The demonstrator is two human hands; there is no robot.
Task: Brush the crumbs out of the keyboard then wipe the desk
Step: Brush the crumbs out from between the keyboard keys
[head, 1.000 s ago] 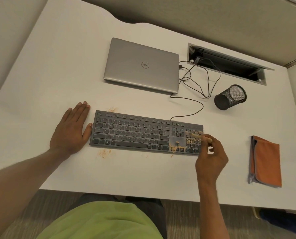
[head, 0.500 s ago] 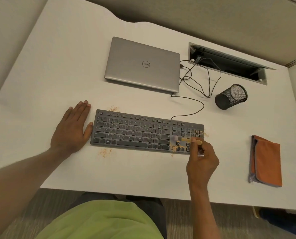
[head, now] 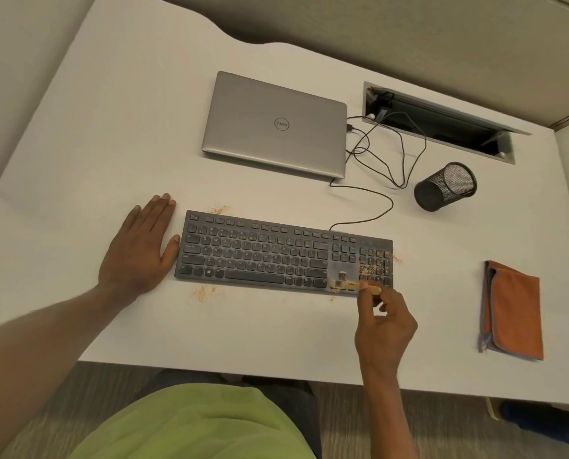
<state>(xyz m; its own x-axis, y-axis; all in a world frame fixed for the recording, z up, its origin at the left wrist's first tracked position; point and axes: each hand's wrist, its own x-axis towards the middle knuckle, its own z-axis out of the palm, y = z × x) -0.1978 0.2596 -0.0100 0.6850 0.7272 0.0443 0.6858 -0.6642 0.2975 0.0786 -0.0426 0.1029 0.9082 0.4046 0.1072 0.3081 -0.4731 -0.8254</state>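
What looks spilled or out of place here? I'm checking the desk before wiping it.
Orange-brown crumbs cover the keyboard number pad, with scattered patches on the desk behind its left corner and in front. The mesh pen cup lies tipped on its side.

The white desk (head: 110, 127) holds a keyboard (head: 259, 253), a laptop (head: 273, 124) and a cup (head: 442, 187). An orange cloth (head: 515, 309) and crumbs (head: 203, 293) lie there too.
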